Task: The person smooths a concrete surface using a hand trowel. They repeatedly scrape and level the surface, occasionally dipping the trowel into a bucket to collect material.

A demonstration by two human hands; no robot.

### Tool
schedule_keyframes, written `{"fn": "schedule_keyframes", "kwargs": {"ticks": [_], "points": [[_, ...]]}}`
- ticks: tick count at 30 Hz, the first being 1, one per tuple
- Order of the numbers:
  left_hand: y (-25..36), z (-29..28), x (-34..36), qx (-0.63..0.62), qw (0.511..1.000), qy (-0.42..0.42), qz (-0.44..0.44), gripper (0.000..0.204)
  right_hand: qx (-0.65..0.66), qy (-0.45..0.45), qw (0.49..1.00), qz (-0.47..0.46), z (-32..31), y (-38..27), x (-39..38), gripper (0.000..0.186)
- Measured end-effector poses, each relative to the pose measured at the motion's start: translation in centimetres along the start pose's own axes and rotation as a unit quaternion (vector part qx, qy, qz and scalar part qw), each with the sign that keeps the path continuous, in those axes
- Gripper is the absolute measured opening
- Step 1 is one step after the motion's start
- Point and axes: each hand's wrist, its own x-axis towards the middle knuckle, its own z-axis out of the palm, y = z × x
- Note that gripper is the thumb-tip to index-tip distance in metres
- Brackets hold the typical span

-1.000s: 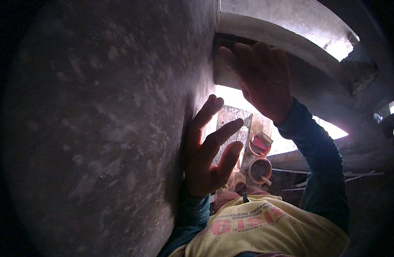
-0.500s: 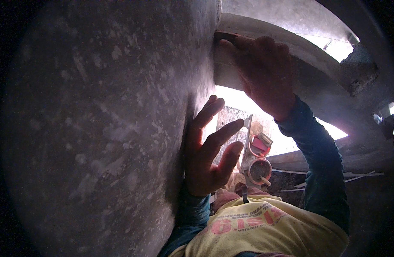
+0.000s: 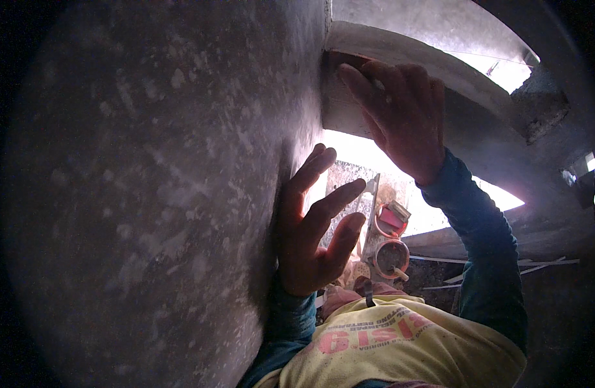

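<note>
My right hand (image 3: pixel 404 116) is raised at the grey concrete ledge (image 3: pixel 349 107) where it meets the wall. Its fingers curl around a flat, dark reddish-brown tool (image 3: pixel 349 58), mostly hidden behind the hand; its exact kind does not show. One edge of this tool lies against the ledge, close to the corner. Lower down, my left hand (image 3: pixel 317 226) is held beside the mottled grey wall (image 3: pixel 161 194), its side at or touching the surface. Its fingers are spread and it holds nothing.
Below my hands, two orange-rimmed buckets (image 3: pixel 392 258) stand by a plank (image 3: pixel 370 223); the farther holds a pink item (image 3: pixel 392 218). Thin pale strips (image 3: pixel 543 264) lie at the right. Bright openings (image 3: pixel 498 194) break the curved concrete, and a rough block (image 3: pixel 540 110) juts out there.
My right hand has shifted slightly down from the ledge corner, and its grip has turned, showing more of the fingers. My left hand has barely moved.
</note>
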Motion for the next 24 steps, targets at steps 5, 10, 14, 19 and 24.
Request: {"fn": "schedule_keyframes", "kwargs": {"ticks": [5,10,14,19,24], "points": [[0.0,0.0,0.0,-0.007,1.000,0.003,0.003,0.036,0.014,-0.079,0.997,0.000,1.0,-0.3,-0.4,0.046],[0.3,-0.1,0.2,-0.002,1.000,0.000,0.004,0.036,0.063,-0.137,0.988,-0.038,0.1,-1.2,-2.1,0.041],[0.4,-0.2,0.2,0.003,1.000,-0.001,0.000,0.037,0.077,-0.148,0.984,-0.068,-3.4,2.4,0.6,0.042],[0.4,-0.2,0.1,0.002,1.000,-0.005,0.001,0.036,0.252,-0.229,0.938,-0.066,-4.6,10.5,6.2,0.049],[0.3,-0.2,0.1,0.008,1.000,-0.002,0.011,0.036,0.261,-0.391,0.882,0.044,-4.3,11.9,8.8,0.060]]}}
